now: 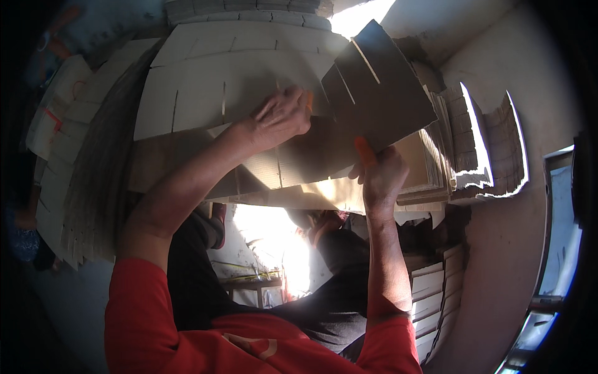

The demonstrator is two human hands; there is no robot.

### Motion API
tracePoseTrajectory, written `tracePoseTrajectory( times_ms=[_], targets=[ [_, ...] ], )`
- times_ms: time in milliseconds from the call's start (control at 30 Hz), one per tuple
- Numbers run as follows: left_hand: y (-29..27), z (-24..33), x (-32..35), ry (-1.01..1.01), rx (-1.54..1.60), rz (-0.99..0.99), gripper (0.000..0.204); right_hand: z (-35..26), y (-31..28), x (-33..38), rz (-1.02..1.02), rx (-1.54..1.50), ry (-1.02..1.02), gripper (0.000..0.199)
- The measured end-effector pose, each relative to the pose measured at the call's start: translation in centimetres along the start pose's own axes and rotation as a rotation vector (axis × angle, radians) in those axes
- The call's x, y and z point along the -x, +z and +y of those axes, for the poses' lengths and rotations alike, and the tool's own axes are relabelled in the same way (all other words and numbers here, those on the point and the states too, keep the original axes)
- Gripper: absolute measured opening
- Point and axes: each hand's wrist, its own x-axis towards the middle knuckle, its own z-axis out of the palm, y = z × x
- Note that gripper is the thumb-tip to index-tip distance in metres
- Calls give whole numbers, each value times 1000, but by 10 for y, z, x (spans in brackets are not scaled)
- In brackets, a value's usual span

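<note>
Hands apart. Right hand (385, 177) clamped on lower edge of the card (389, 78), orange-wrapped thumb (365, 151) against its edge. Left hand (280, 116) further left, fingers curled, orange wrap (309, 101) on a finger; can't tell if it grips anything, palm side hidden.

Card: brown, flat, matte, straight-edged, stands tilted with one corner up, right of left hand and above right hand. Two narrow straight slots in it, one longer and brightly lit through. Shaded face, looks darker than the rest.

Under and behind left hand, pale board (196, 93): wide, smooth, several thin parallel slots cut in from its near edge. Below it, browner layers with faint ribbing where sun hits, edges uneven.

Left: tall stack (99, 168) of thin sheets, layered edges, slightly fanned. Right: more sheets piled (436, 156), rims curved by the lens, some edges glaring white. Low right, pale slotted pile (428, 305). Top, another pile (249, 17), partly cropped.

Red shirt (143, 311), soft knit; dark trousers (193, 274), creased. Plain matte wall (498, 262) right, metal-framed window (556, 230) beside it. Floor between legs blown out by sun.
</note>
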Motion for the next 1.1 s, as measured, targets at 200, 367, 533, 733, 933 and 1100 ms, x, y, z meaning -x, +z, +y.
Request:
tracePoseTrajectory(
  times_ms=[200,367,533,733,933,1100],
  targets=[
    [7,4,-1,3,-1,66,12,2,-4,0,0,-32,21,12],
    [-10,22,-3,111,-54,135,23,6,-2,-1,74,-122,-24,11],
    [-42,75,22,58,34,217,23,2,2,3,166,57,-30,12],
    [-42,50,19,-231,683,151,42,26,6,4,120,101,22,16],
    [39,-43,-18,-450,55,272,43,23,15,2,74,40,55,15],
    [62,-59,-26,-315,-115,-249,29,23,19,4,46,-36,32,12]
  ],
)
